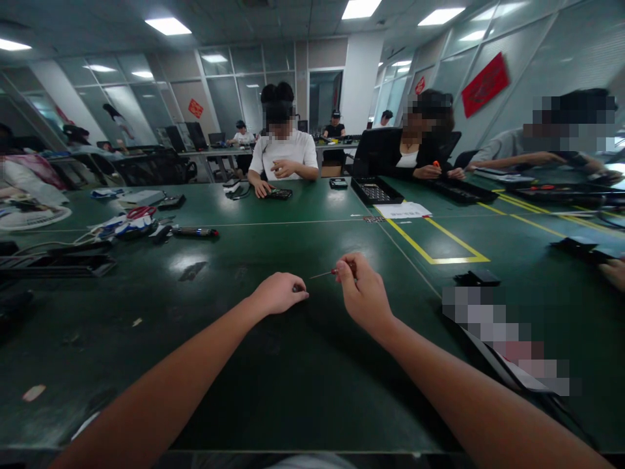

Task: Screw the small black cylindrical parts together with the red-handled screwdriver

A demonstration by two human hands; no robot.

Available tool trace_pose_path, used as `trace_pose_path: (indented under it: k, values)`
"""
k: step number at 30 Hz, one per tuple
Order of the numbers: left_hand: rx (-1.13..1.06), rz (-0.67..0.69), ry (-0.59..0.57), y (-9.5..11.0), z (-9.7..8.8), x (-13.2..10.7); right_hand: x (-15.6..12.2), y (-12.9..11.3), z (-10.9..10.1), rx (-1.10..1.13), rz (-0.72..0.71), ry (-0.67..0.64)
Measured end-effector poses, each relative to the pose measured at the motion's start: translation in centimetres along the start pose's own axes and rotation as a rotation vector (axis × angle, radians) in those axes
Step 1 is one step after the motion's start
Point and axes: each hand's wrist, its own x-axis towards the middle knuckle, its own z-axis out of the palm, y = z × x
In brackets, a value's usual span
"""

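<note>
In the middle of the green table [303, 391], my right hand [364, 290] grips a thin screwdriver [323, 275] with a reddish handle. Its slim metal shaft points left, and its tip is near the fingers of my left hand [280, 293]. Those fingers are curled round a small dark object [297, 288], mostly hidden by the hand, so its kind is unclear. The two hands are a short way apart, just above the table.
To the left lie a dark cylindrical tool [195, 232] and a pile of gloves and cables [129, 225]. Yellow tape [459, 260] marks the right side, near a black tray [375, 192]. A person [283, 153] in white sits opposite; other people work along the right.
</note>
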Motion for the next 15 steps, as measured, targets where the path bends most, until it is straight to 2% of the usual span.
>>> trace_pose_path:
  k: [3, 7, 10, 13, 15]
  values:
    - [-0.103, -0.038, -0.018, -1.1, -0.8, -1.7, -0.1, 0.0, 0.0, 0.011, 0.006, -0.027]
    - [-0.385, -0.145, 0.005, -3.7, -2.1, -4.8, -0.2, 0.0, 0.0, 0.022, 0.010, -0.050]
    - [-0.680, -0.288, 0.139, -6.5, -3.3, -7.3, -0.2, 0.0, 0.1, 0.026, 0.014, -0.064]
    - [-1.004, -0.484, 0.357, -9.3, -5.0, -10.2, -0.2, 0.0, 0.1, 0.029, 0.022, -0.085]
    - [-1.188, -0.527, 0.488, -11.0, -6.4, -12.3, -0.2, 0.0, 0.2, 0.034, 0.026, -0.104]
